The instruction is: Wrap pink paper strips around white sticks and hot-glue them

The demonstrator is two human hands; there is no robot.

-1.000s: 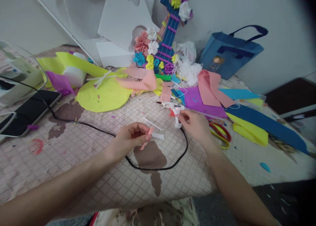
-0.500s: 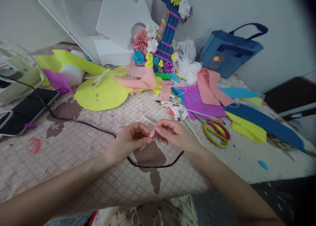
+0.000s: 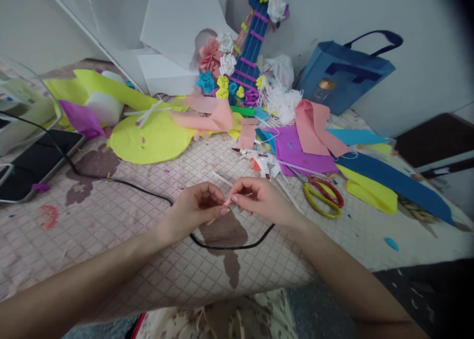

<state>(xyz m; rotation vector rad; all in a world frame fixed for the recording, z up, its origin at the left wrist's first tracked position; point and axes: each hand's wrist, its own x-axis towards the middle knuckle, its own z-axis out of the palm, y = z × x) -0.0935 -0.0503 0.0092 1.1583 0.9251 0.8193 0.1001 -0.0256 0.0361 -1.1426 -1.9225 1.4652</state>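
My left hand [image 3: 194, 210] and my right hand [image 3: 261, 200] meet at the middle of the table, fingertips pinched together on a small pink paper strip [image 3: 226, 201]. The strip's lower end pokes out below my left fingers. A white glue gun [image 3: 263, 164] lies just beyond my right hand, its black cord [image 3: 229, 246] looping under both hands. Thin white glue sticks [image 3: 222, 179] lie on the tabletop behind my fingers.
Yellow-handled scissors [image 3: 323, 198] lie right of my right hand. Coloured paper sheets, a yellow paper circle [image 3: 151, 139], a paper-flower guitar model [image 3: 240, 67], a blue bag [image 3: 344, 72] and white boards [image 3: 177, 27] crowd the back. A tablet [image 3: 33, 163] lies at the left.
My right hand let go of the glue gun, which now lies on the table, and came left to pinch the pink strip held by my left hand.
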